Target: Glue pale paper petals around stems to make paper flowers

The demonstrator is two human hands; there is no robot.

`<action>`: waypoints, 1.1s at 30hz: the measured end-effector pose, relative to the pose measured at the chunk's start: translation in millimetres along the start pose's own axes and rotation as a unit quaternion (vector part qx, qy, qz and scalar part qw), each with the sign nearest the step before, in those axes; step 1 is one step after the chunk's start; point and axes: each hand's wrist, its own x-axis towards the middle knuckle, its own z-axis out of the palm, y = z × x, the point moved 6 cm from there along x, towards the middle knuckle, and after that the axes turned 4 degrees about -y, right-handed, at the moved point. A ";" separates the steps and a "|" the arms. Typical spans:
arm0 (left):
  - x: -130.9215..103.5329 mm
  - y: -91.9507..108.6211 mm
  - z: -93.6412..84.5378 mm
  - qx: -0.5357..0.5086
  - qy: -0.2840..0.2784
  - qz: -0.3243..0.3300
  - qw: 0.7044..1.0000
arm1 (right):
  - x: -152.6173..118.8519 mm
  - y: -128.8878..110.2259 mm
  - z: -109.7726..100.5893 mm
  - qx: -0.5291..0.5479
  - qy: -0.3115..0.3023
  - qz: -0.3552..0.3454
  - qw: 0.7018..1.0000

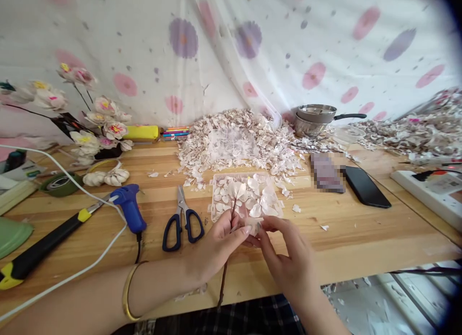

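My left hand [231,231] is closed around a thin brown twig [224,277] that has a pale flower [236,189] at its upper end. A whitish petal [253,226] sits between my two hands, pinched by the left thumb and by the fingertips of my right hand [285,243]. Just beyond the hands lies a clear plastic box [213,200] holding many loose pale petals [254,183]. Scissors [182,219] with dark blue handles rest to the left of my left forearm, blades pointing away.
A blue glue gun [130,207], a white cord [86,270] and a black-and-yellow cutter [46,246] lie left. Finished flowers [104,128] stand behind them. A petal heap [202,145] spreads at the back, beside a pan [315,114]. A phone [366,186] and power strip [426,195] lie right.
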 end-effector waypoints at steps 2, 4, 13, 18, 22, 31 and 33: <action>1.5 -2.3 -1.6 -0.011 0.015 -0.006 1.000 | -1.1 -4.6 2.4 -0.012 -0.002 -0.021 1.000; 2.8 -5.9 -5.0 -0.012 0.034 -0.018 0.999 | -2.5 -5.9 4.8 -0.016 -0.004 -0.027 0.999; 4.6 -15.4 -17.8 0.069 0.061 -0.047 0.995 | -5.4 13.2 9.4 0.081 -0.078 0.060 0.992; 5.8 -9.3 -8.0 0.025 0.016 -0.058 0.998 | -2.5 27.8 2.3 0.229 -0.163 0.117 0.953; 2.5 -13.9 0.1 -0.002 -0.024 -0.089 0.996 | 2.3 18.1 -12.7 0.209 -0.221 0.022 0.952; -0.3 -25.2 5.2 -0.018 -0.050 -0.102 0.993 | 58.2 80.9 -34.4 0.011 -0.261 0.069 0.963; 1.2 -30.7 4.4 -0.015 -0.050 -0.097 0.994 | 71.8 93.6 -19.9 -0.030 -0.329 0.052 0.942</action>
